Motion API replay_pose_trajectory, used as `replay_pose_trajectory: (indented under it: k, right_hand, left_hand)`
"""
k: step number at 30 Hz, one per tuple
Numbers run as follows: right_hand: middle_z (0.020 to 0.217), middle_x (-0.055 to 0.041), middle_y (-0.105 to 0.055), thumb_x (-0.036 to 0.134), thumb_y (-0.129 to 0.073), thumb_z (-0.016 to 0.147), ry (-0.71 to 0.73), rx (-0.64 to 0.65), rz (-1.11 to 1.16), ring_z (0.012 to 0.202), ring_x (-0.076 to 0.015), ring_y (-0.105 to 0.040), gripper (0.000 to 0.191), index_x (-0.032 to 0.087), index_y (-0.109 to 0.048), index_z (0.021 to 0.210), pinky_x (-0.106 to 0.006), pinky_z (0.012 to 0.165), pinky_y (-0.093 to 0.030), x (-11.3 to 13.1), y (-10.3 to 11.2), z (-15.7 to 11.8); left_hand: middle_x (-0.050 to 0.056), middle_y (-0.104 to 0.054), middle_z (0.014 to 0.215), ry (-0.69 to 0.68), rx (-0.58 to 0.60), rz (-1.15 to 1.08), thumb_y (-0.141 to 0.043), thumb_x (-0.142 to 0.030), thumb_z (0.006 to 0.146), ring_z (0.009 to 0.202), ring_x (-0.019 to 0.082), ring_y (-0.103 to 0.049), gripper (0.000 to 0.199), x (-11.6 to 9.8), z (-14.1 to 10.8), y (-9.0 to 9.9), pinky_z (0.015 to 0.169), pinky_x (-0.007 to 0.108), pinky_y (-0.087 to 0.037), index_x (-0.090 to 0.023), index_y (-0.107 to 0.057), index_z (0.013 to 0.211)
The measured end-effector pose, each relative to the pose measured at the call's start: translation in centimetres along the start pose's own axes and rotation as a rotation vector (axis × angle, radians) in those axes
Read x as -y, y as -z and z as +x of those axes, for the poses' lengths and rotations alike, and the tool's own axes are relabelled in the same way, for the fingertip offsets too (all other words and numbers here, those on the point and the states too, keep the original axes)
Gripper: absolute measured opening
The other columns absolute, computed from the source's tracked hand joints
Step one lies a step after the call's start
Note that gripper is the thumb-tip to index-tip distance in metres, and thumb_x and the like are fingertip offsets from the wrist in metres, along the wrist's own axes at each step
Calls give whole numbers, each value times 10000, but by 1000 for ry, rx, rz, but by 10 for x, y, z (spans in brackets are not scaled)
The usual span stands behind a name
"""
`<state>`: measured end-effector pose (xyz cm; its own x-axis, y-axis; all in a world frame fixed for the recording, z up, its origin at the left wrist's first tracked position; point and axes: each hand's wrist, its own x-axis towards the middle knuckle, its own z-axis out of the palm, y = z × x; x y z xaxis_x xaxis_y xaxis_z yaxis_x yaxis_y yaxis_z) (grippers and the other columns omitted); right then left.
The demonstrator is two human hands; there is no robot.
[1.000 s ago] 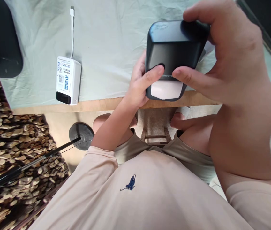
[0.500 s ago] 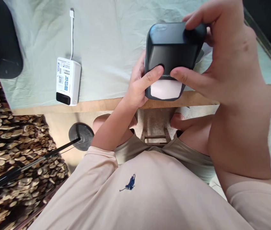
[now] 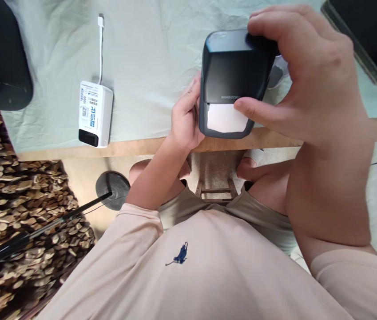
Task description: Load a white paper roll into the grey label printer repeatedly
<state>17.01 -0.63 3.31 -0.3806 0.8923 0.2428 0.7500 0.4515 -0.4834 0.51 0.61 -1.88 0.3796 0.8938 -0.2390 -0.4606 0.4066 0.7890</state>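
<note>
A black label printer (image 3: 236, 75) marked NIIMBOT is held up over the table's front edge. White label paper (image 3: 226, 119) shows at its near end. My left hand (image 3: 186, 113) supports the printer from its left side and underneath, with some fingers hidden behind it. Around the right side curls my right hand (image 3: 311, 75), its fingers at the far top corner and its thumb pressed beside the label paper. Partly covered by the printer and my right hand, a whitish-grey item (image 3: 277, 73) lies behind; its kind I cannot make out.
On the left of the pale green tablecloth (image 3: 148, 58) lies a white power bank (image 3: 95, 113) with a short white cable. A black case-like object (image 3: 1, 58) is at the far left, and a dark flat device (image 3: 368, 40) at the right. Stacked firewood (image 3: 18, 200) and a stand base (image 3: 112, 190) are below.
My left thumb has come off the printer's front face and moved back to its left side. The printer has tilted slightly, and my right hand has shifted a little left.
</note>
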Motion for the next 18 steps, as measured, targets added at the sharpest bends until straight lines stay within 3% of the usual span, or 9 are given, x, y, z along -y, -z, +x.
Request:
replay_pose_trajectory:
  k: [5,9,11,15,18]
  right_hand:
    - [1220,45,-304,451,-481,612,-42,52,-16,1175,-66,-303,637,239,-265,1173,-206,1008,-334,3,3,-1]
    - [1222,57,-295,434,-509,592,-59,85,16,1159,-55,-319,681,242,-236,1187,-204,986,-346,3,7,-3]
    - [1197,56,-326,418,-501,604,-50,70,26,1119,-49,-354,662,248,-234,1185,-206,957,-361,2,9,-4]
    - [1123,-5,-382,471,-502,584,-43,-84,4,1058,-75,-379,623,172,-361,1112,-198,891,-375,3,9,-5]
    - [923,-54,-459,482,-447,632,-216,-298,5,828,-64,-448,529,86,-447,984,-201,689,-392,4,6,-4]
  left_hand:
    - [-14,-554,782,3,-45,33,-385,-291,761,971,163,-482,182,2,0,1,917,315,-375,-218,-507,875]
    - [-12,-530,786,-18,-17,-36,-373,-232,775,933,156,-526,220,2,-3,0,942,378,-352,-125,-472,938]
    - [-8,-546,805,-7,5,-55,-383,-236,771,961,162,-523,212,0,-3,-3,943,356,-362,-145,-487,932]
    - [-8,-563,821,39,41,-60,-280,-342,796,1121,179,-425,312,-5,-3,-13,929,326,-391,-180,-513,924]
    - [12,-556,885,61,116,-57,-179,-367,810,1136,196,-407,409,-7,-3,-17,918,345,-396,-160,-501,956]
